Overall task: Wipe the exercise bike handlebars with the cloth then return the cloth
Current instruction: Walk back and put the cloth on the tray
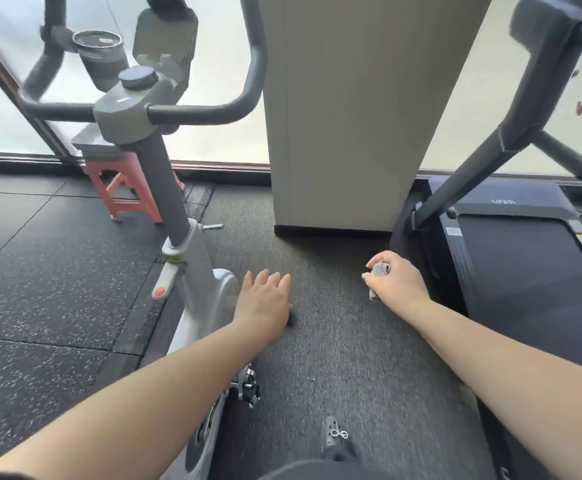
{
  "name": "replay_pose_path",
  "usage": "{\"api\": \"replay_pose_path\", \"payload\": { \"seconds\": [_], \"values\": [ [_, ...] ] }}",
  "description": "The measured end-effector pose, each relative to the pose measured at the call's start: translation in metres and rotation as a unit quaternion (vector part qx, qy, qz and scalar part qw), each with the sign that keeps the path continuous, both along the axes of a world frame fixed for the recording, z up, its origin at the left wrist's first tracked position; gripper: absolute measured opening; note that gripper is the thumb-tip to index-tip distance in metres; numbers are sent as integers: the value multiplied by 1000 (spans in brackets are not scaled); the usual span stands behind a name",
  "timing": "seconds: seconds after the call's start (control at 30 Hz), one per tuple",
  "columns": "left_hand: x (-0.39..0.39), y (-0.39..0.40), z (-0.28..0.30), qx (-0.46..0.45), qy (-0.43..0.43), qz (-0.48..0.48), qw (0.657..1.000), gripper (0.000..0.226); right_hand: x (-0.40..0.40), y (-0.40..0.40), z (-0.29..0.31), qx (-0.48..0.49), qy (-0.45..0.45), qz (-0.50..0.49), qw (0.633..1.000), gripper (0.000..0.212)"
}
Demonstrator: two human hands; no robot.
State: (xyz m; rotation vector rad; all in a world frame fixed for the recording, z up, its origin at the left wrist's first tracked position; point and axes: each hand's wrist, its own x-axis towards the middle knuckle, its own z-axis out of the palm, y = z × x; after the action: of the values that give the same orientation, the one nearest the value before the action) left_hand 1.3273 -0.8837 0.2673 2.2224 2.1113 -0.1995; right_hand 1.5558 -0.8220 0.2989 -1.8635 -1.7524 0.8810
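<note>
We hold the cloth point(379, 273) bunched in our right hand point(395, 280), fingers curled tight around it, low over the carpet beside the treadmill point(525, 258). Our left hand point(263, 301) hangs empty with fingers spread. The cloth looks soft and light, so it should fold around the handlebars point(213, 112) wherever we grip them.

Soft, even daylight comes through the frosted windows point(220, 98) far beyond the hands point(265, 303), washed out to near white. Shadows are faint; only a small dark patch sits on the carpet point(334, 341) just under the left hand. Wide-angle distortion bends the pillar point(351, 116) and treadmill frame point(511, 133) outward above the hands. Slight motion blur softens everything
</note>
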Motion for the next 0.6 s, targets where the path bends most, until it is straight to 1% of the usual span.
{"api": "replay_pose_path", "payload": {
  "seconds": [0.07, 0.13, 0.23, 0.47, 0.53, 0.6],
  "values": [
    [0, -23, -8, -12, 15, -5, 1000, 58, 4, -28, -5, -4, -41, 13, 999, 9],
    [1, -45, -15, -20, 27, -1, 999, 60, 9, -55, -11, -13, -63, 19, 998, 11],
    [7, -74, -14, -20, 35, -3, 999, 61, 21, -89, -14, -19, -72, 30, 997, 12],
    [29, -156, -1, 0, 24, 1, 1000, 62, 66, -147, -17, -10, -115, 51, 992, 16],
    [40, -186, -1, 7, 27, 15, 999, 61, 78, -164, -21, -14, -132, 71, 989, 16],
    [54, -219, -4, 7, 13, 41, 999, 59, 88, -185, -28, -23, -138, 95, 986, 17]
  ]
}}
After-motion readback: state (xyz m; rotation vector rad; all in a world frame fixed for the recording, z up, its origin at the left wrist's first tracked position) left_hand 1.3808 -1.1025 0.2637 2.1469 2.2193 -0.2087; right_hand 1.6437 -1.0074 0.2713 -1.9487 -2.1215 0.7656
